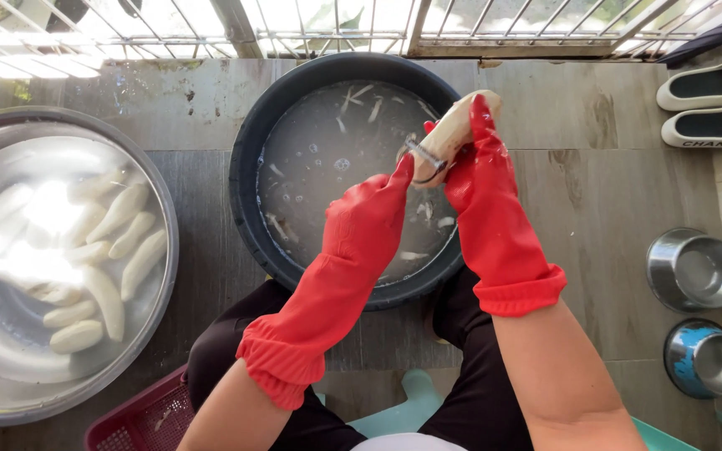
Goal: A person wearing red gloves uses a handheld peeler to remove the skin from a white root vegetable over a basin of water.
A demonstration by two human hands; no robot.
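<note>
- Gripped from the far side by the right hand [486, 179], in a red rubber glove, a pale root [460, 127] is held over the basin at about 2 o'clock of its rim, tilted with one end up and away.
- A small metal peeler [424, 159] is clenched in the left hand [369, 221], also gloved in red; its blade is laid against the root's near end.
- The root is judged stiff and fairly light, since one hand carries it clear of the water without sagging.
- Its peeled surface looks wet and smooth, so it is probably slippery; the glove's fingers are wrapped along the far side, where hold is best taken, the near face being left free for the blade.
- Snapping is judged unlikely; slipping out of the wet glove seems the greater risk.
- Below it, cloudy water with floating strips of peel [361, 104] is held in the dark round basin [248, 171].
- At 9 o'clock of the basin, peeled white roots [110, 250] lie in water in a wide steel bowl [165, 250].
- At 4 o'clock, well apart, two small steel bowls [695, 271] are set on the tiled floor.
- At 1 o'clock, a pair of pale slippers [712, 104] is placed by the railing.
</note>
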